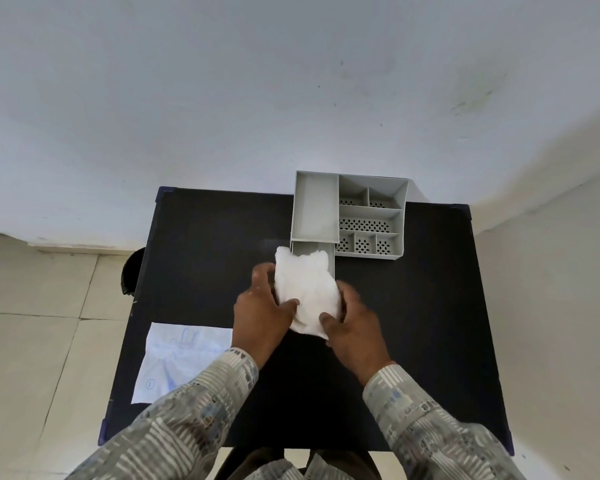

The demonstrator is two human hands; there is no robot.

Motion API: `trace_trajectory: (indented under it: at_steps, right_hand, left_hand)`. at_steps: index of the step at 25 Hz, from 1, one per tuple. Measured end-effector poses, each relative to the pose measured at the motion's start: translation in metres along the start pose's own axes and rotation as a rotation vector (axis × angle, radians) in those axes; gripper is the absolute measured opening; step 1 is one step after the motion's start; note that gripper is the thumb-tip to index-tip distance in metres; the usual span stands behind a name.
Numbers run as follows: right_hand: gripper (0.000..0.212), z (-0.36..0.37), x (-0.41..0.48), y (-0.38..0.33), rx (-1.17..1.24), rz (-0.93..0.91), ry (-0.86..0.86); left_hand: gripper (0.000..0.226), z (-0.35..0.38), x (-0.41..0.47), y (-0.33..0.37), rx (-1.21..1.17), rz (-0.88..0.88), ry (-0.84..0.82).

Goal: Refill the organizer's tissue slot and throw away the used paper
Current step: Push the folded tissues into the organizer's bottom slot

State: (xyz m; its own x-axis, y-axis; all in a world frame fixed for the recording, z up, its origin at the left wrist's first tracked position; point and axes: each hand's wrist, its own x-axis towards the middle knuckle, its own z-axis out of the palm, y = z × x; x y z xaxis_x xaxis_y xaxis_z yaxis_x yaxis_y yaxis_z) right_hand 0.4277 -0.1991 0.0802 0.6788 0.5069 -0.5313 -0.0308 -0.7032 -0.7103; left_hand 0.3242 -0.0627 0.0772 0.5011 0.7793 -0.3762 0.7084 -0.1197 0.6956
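Observation:
A grey plastic organizer [369, 213] with several compartments stands at the far side of the black table [413, 323]. A narrow drawer-like slot [331, 261] sticks out from its left front. A white stack of tissues [307, 292] is held over that slot by both hands. My left hand [262, 313] grips its left side with the thumb on top. My right hand [355, 322] grips its right lower edge. A crumpled used paper [177, 358] with blue marks lies flat at the table's near left.
A dark round bin [132, 271] shows partly beside the table's left edge, on the tiled floor. A white wall rises behind the table. The organizer's large left compartment [314, 206] holds nothing.

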Motion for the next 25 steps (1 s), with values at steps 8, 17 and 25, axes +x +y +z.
trace_trajectory:
  at_steps: [8,17,25]
  right_hand:
    - [0.043,0.004,0.002,0.015,-0.377,-0.366,0.146]
    - [0.047,0.001,0.013,0.009,-0.432,-0.334,0.183]
    - [0.039,0.013,0.054,0.01,-0.529,-0.316,0.18]
  left_hand:
    - [0.037,0.018,-0.011,0.008,0.204,0.366,0.054]
    - [0.03,0.026,0.01,0.004,0.289,0.243,-0.061]
    - [0.025,0.044,0.048,0.006,0.663,0.294,-0.202]
